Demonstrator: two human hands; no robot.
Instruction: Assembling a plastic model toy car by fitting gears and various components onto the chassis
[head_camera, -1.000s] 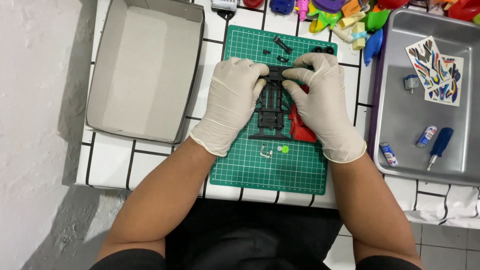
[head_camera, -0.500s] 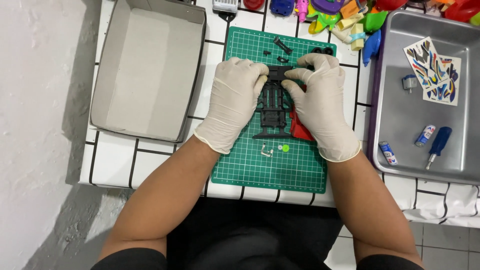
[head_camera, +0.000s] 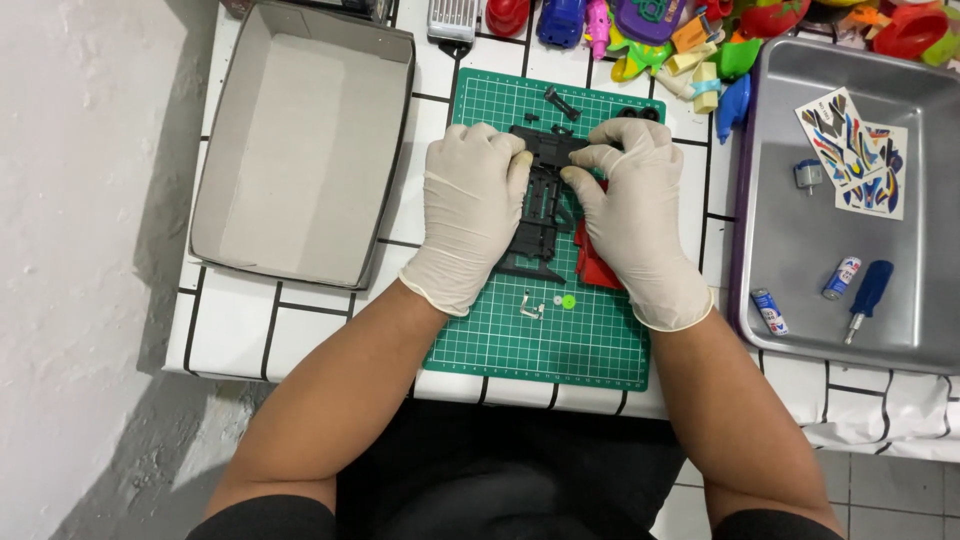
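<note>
Black plastic is what both hands are on: a long toy-car chassis (head_camera: 541, 215) lies lengthwise on the green cutting mat (head_camera: 600, 340), and the gloved left hand (head_camera: 470, 215) and gloved right hand (head_camera: 637, 215) flank it, thumbs and forefingers pinching its far end. Neither hand is clenched; each grips only with the fingertips, the rest of the palm resting along the chassis sides. Exactly what the fingertips press on there is too small to tell.

Partly under the right palm lies a red plastic piece (head_camera: 592, 265), touching the chassis edge. Just nearer the body than the hands, on the mat, sit a small bent metal clip (head_camera: 530, 306) and a tiny green gear (head_camera: 569, 301), close together. Beyond the fingertips lies a short dark screw-like part (head_camera: 561, 103).

Left of the left hand stands a grey cardboard box (head_camera: 300, 150) on the tiled counter (head_camera: 300, 320). Right of the right hand a metal tray (head_camera: 790, 240) holds a sticker sheet (head_camera: 852, 152), a small motor (head_camera: 807, 176), two batteries (head_camera: 769, 311) and a blue-handled screwdriver (head_camera: 868, 296). Coloured toys (head_camera: 690, 40) are heaped at the far edge.

The step looks like seating or snapping a part into the chassis's far end. A next move would call for even fingertip pressure with the body steadied flat on the mat.
</note>
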